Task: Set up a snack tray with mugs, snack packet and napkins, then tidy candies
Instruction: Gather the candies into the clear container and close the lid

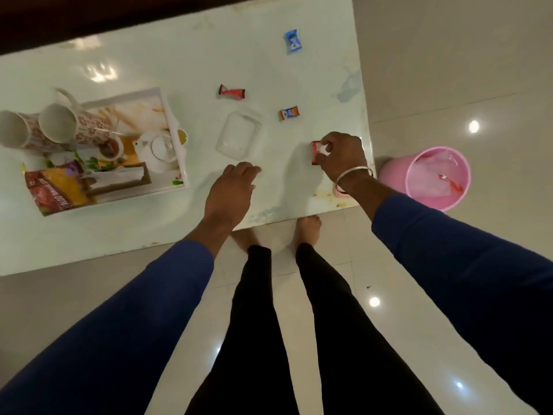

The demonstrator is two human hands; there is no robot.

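A printed tray point(172, 115) at the left of the white table point(149, 61) carries two floral mugs point(64, 125), a red and yellow snack packet point(57, 190) and white napkins point(119, 176). Loose candies lie on the right half: a blue one point(292, 41), a dark red one point(232, 92) and an orange-blue one point(288, 113). My right hand point(344, 157) is closed on a red candy point(314, 152) near the table's right edge. A clear glass dish point(238, 135) stands empty in the middle. My left hand point(232, 190) rests flat, fingers apart, just in front of the dish.
A pink bin point(434, 178) with a liner and a red wrapper inside stands on the tiled floor right of the table. My bare feet point(309, 230) are at the table's near edge. A dark surface borders the table's far side.
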